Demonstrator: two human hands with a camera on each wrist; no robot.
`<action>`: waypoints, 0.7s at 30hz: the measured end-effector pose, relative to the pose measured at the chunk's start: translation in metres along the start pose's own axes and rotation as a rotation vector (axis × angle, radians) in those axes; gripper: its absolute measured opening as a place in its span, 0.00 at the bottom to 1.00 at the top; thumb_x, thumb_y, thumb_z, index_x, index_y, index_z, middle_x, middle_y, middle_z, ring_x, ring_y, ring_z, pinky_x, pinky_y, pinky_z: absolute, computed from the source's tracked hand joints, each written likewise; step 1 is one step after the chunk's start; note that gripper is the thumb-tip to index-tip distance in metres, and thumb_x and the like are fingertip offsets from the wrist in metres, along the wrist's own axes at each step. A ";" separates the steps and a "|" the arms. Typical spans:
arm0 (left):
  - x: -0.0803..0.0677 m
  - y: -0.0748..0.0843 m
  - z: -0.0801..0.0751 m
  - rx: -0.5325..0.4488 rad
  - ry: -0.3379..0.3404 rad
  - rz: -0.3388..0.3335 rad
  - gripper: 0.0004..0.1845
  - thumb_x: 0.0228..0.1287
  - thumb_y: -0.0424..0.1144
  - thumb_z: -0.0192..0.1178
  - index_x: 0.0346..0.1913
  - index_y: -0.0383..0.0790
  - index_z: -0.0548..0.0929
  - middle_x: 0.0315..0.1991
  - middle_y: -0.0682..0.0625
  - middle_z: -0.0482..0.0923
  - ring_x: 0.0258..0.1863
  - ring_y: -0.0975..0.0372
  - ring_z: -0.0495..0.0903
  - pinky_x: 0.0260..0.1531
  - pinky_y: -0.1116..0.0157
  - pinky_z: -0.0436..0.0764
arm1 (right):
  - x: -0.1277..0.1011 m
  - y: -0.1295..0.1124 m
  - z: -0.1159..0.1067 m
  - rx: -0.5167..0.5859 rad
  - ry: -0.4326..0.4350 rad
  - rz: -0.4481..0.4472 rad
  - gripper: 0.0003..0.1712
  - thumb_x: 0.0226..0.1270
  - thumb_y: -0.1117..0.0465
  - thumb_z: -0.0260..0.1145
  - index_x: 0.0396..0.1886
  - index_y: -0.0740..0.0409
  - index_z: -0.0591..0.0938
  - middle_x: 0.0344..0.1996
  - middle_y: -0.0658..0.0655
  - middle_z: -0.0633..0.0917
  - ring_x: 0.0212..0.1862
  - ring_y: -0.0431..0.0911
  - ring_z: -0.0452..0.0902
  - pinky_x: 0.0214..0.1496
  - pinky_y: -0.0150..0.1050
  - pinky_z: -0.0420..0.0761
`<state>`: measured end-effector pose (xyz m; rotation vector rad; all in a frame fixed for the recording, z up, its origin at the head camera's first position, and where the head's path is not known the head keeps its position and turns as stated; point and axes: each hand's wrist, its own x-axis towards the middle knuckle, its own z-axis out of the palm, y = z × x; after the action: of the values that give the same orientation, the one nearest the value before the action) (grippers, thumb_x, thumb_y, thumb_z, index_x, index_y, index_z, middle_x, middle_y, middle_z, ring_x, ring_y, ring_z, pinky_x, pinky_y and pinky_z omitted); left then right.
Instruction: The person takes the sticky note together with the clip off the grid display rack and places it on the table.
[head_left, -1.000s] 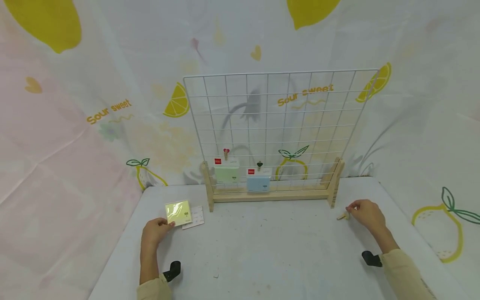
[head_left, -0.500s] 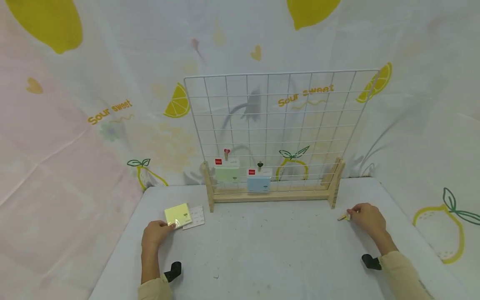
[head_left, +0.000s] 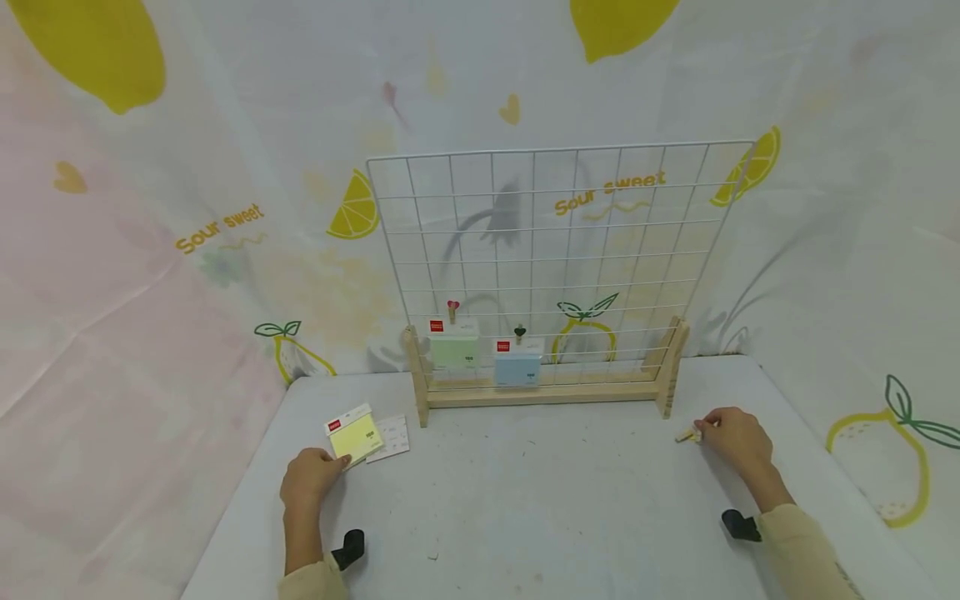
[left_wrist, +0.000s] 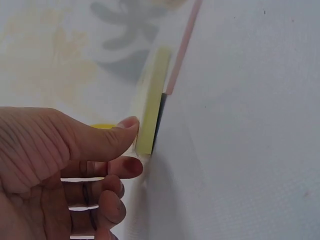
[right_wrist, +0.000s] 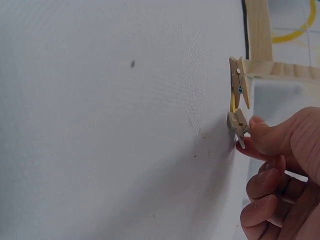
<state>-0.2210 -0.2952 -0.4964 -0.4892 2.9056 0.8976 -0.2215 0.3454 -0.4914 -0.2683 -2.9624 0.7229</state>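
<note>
My left hand [head_left: 339, 460] pinches a yellow sticky-note pad [head_left: 354, 434] by its near corner, thumb on top and a finger beneath. In the left wrist view the yellow pad [left_wrist: 151, 107] shows edge-on, tilted a little off the table, with my left hand [left_wrist: 131, 144] at its end. My right hand [head_left: 703, 428] pinches the end of a small wooden clothespin [head_left: 686, 434] lying on the table at the right. In the right wrist view the clothespin [right_wrist: 238, 100] lies close to the wooden stand's foot, my right hand [right_wrist: 250, 137] at its near end.
A white wire grid [head_left: 555, 242] stands in a wooden stand [head_left: 540, 393] at the back. A green pad [head_left: 453, 350] and a blue pad [head_left: 517, 367] hang clipped on it. A white card [head_left: 393, 435] lies beside the yellow pad. The table [head_left: 525, 500] has lemon-print cloth behind it.
The yellow pad, held up and tilted toward me a second ago, has come down closer to the table and turned, its red label now showing. My right hand has barely moved.
</note>
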 end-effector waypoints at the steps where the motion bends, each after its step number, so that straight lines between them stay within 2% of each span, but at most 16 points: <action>1: 0.000 0.000 0.000 0.005 0.005 0.000 0.21 0.63 0.46 0.63 0.39 0.24 0.82 0.27 0.43 0.78 0.28 0.53 0.72 0.25 0.60 0.69 | 0.000 0.000 0.000 -0.001 0.005 -0.002 0.15 0.66 0.59 0.64 0.37 0.70 0.85 0.30 0.64 0.84 0.29 0.52 0.76 0.24 0.44 0.72; 5: -0.002 0.002 -0.001 -0.003 0.009 0.008 0.20 0.63 0.45 0.64 0.38 0.25 0.81 0.27 0.43 0.77 0.28 0.54 0.71 0.26 0.60 0.68 | -0.002 0.001 0.001 0.013 0.041 -0.013 0.15 0.65 0.59 0.65 0.37 0.70 0.84 0.28 0.62 0.83 0.28 0.52 0.75 0.23 0.43 0.71; 8: -0.004 0.005 -0.003 -0.012 0.025 0.022 0.20 0.63 0.45 0.64 0.37 0.26 0.80 0.28 0.43 0.77 0.29 0.53 0.72 0.26 0.60 0.69 | -0.003 0.000 0.002 0.040 0.099 -0.057 0.15 0.64 0.58 0.67 0.39 0.68 0.85 0.27 0.59 0.80 0.28 0.50 0.73 0.22 0.41 0.69; 13: -0.007 0.013 -0.008 -0.015 0.056 0.027 0.19 0.64 0.44 0.64 0.37 0.27 0.79 0.27 0.43 0.76 0.27 0.54 0.72 0.24 0.61 0.68 | -0.003 -0.012 0.001 0.069 0.207 -0.150 0.15 0.62 0.58 0.71 0.42 0.65 0.86 0.26 0.55 0.76 0.26 0.47 0.68 0.20 0.40 0.66; 21: -0.002 0.022 -0.009 -0.013 0.088 0.056 0.19 0.64 0.46 0.64 0.38 0.28 0.80 0.29 0.42 0.77 0.26 0.54 0.72 0.22 0.62 0.68 | -0.004 -0.028 -0.001 0.075 0.314 -0.221 0.15 0.58 0.59 0.75 0.41 0.63 0.87 0.21 0.50 0.70 0.22 0.44 0.61 0.17 0.38 0.61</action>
<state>-0.2253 -0.2826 -0.4770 -0.4617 3.0091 0.9261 -0.2213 0.3208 -0.4775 -0.0422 -2.6087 0.6903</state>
